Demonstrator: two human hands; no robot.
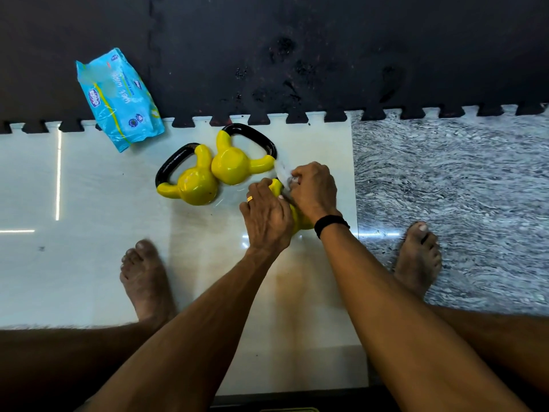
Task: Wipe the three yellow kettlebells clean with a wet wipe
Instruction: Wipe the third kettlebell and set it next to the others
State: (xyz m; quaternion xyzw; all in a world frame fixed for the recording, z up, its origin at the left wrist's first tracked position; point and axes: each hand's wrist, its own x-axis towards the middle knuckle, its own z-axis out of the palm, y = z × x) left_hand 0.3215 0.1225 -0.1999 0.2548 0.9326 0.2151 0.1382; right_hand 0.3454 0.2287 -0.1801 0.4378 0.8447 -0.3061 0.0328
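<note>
My bare feet, the left one [145,281] and the right one [417,257], stand on the floor either side of my forearms, the left on the pale polished tile [89,263], the right on the grey marbled slab [460,179] beside it. Just ahead of them my left hand [269,218], a gold ring [249,198] on one finger, is curled over the nearest kettlebell [298,217], gripping its yellow body and hiding most of it. My right hand [315,188], a black band [329,224] on its wrist, pinches the crumpled white wet wipe [283,173] against the top of that same kettlebell. Beyond my hands, the middle kettlebell [234,165] and the left kettlebell [193,185] lie on the pale tile, touching each other, their black handles pointing away from me. Farther off, the blue wipes packet [118,99] straddles the jagged edge of the black foam mat [326,55], well left of the kettlebells.
</note>
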